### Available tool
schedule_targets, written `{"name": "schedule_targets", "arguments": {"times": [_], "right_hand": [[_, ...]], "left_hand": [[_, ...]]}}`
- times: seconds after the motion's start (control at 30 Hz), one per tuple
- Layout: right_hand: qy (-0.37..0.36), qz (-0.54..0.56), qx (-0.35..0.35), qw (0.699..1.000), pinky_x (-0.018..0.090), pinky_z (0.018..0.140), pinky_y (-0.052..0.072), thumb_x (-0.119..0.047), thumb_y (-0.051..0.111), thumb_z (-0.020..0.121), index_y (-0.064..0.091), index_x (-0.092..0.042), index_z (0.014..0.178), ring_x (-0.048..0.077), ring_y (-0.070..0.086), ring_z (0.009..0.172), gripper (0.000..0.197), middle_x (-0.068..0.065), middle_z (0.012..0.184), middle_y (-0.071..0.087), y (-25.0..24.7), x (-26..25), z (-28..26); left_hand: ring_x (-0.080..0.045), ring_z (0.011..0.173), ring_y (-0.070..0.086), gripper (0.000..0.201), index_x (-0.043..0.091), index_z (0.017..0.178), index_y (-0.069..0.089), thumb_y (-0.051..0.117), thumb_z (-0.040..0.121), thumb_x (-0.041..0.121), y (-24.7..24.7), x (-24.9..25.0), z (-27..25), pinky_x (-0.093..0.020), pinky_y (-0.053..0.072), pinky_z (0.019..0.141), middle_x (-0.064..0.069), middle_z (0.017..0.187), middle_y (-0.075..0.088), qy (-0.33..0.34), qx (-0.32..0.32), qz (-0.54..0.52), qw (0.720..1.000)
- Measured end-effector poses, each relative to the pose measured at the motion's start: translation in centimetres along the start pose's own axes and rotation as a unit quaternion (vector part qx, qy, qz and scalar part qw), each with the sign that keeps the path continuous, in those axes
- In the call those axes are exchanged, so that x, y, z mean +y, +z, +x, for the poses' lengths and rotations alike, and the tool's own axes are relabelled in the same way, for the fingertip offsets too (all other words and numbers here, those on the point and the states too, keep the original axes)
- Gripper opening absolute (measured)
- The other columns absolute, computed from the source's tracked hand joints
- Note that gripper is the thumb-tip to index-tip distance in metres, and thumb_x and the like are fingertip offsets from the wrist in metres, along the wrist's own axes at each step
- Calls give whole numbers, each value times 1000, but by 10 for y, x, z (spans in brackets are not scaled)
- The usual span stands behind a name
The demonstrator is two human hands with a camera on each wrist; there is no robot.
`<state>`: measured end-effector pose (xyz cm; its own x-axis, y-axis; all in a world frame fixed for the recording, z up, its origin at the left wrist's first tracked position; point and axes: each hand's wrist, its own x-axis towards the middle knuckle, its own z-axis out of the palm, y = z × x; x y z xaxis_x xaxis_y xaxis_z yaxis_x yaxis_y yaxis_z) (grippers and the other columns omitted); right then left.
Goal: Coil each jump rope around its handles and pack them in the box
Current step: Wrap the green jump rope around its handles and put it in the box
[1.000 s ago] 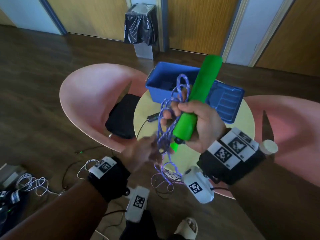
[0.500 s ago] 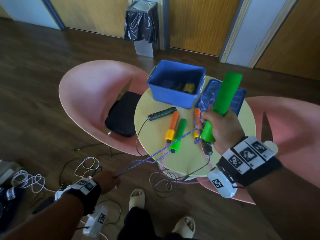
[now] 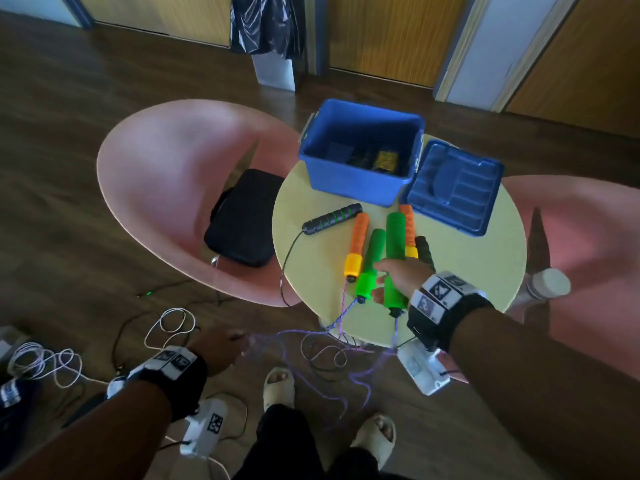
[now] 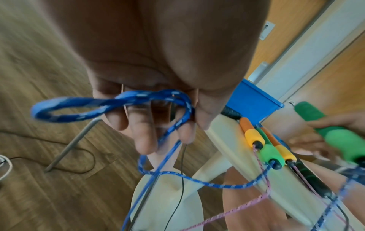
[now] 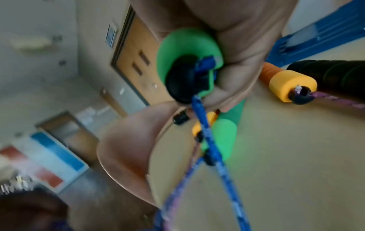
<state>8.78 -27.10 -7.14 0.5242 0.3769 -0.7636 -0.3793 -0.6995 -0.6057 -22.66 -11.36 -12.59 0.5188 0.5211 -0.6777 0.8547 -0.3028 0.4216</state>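
Round table (image 3: 467, 271), green handle (image 3: 394, 258) inside right fingers (image 3: 382, 268)

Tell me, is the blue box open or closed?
Open: the blue box has no lid on, its lid lies beside it on the table.

Green foam-handled jump rope (image 3: 394, 258) with blue braided cord lies uncoiled beside orange-handled rope (image 3: 356, 247); open blue plastic box (image 3: 360, 188) stands behind.

Dim daylight, motion blur, fisheye edges
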Motion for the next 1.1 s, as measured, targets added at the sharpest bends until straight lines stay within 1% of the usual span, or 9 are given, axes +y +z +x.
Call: {"name": "schedule_targets", "arguments": {"times": [0.17, 0.33, 0.43, 0.5, 0.63, 0.7, 0.83, 0.93, 1.1], "right_hand": [[-3, -201, 69, 977, 35, 71, 54, -42, 64, 86, 59, -13, 83, 26, 69, 74, 29, 8, 79, 68, 22, 5, 33], [24, -262, 75, 962, 34, 75, 51, -62, 63, 83, 59, -13, 90, 23, 63, 76, 50, 8, 84, 66, 31, 7, 56], [29, -298, 96, 949, 32, 71, 49, -62, 66, 77, 62, -16, 91, 23, 62, 75, 49, 7, 83, 66, 29, 12, 55], [42, -271, 88, 958, 32, 70, 51, -58, 67, 77, 63, -15, 88, 22, 64, 73, 44, 7, 82, 68, 26, 17, 51], [36, -87, 74, 993, 27, 49, 50, -32, 73, 84, 64, -2, 96, 21, 63, 53, 34, 12, 72, 68, 21, 29, 31], [6, -17, 58, 998, 28, 46, 48, -23, 74, 86, 62, -3, 104, 19, 62, 49, 29, 11, 72, 64, 18, 33, 14], [-79, 35, -13, 996, 26, 42, 44, -15, 70, 90, 61, -6, 98, 20, 53, 40, 15, 10, 56, 56, 15, 26, -29], [-141, 89, -45, 985, 28, 45, 45, -11, 67, 92, 62, -7, 94, 20, 52, 40, 7, 6, 49, 55, 13, 12, -63], [-197, 241, -71, 948, 33, 54, 51, -10, 63, 94, 64, -4, 104, 26, 64, 60, 12, 17, 80, 66, -2, -9, -99]], "left_hand": [[1, 58, 49, 39, 22, 60, 53, 57, 97, 32, -12, 8, -2, -13, 34, 55, 6, 57, 55, 18, -38, 108, 993], [-22, 112, 52, 27, 16, 85, 67, 51, 100, 31, -19, -5, -3, -26, 36, 84, 6, 69, 51, 1, -122, 181, 976], [-30, 132, 47, 32, 19, 117, 68, 46, 101, 37, -23, -13, -1, -29, 38, 101, -22, 127, 60, -16, -153, 218, 964], [-27, 132, 48, 33, 26, 125, 64, 44, 102, 37, -30, -11, 0, -27, 37, 102, -16, 145, 49, -16, -155, 233, 960], [-18, 113, 61, 45, 30, 99, 70, 38, 80, 55, -38, 6, 7, -22, 41, 90, 0, 117, 69, 56, -156, 190, 968], [-15, 103, 65, 24, 37, 82, 62, 44, 78, 52, -38, 23, 11, -19, 43, 83, 7, 102, 71, 115, -131, 132, 976], [15, 95, 61, 12, 33, 103, 67, 64, 92, 38, -37, 88, 3, -11, 48, 86, 20, 104, 68, 215, -63, -7, 975], [2, 98, 66, 43, 40, 111, 62, 64, 73, 61, -33, 148, -14, -23, 51, 90, 13, 104, 71, 254, -68, -126, 956], [-14, 80, 71, 39, 21, 112, 60, 70, 75, 30, -14, 213, -40, -29, 55, 77, 7, 84, 74, 275, -49, -309, 909]]}}
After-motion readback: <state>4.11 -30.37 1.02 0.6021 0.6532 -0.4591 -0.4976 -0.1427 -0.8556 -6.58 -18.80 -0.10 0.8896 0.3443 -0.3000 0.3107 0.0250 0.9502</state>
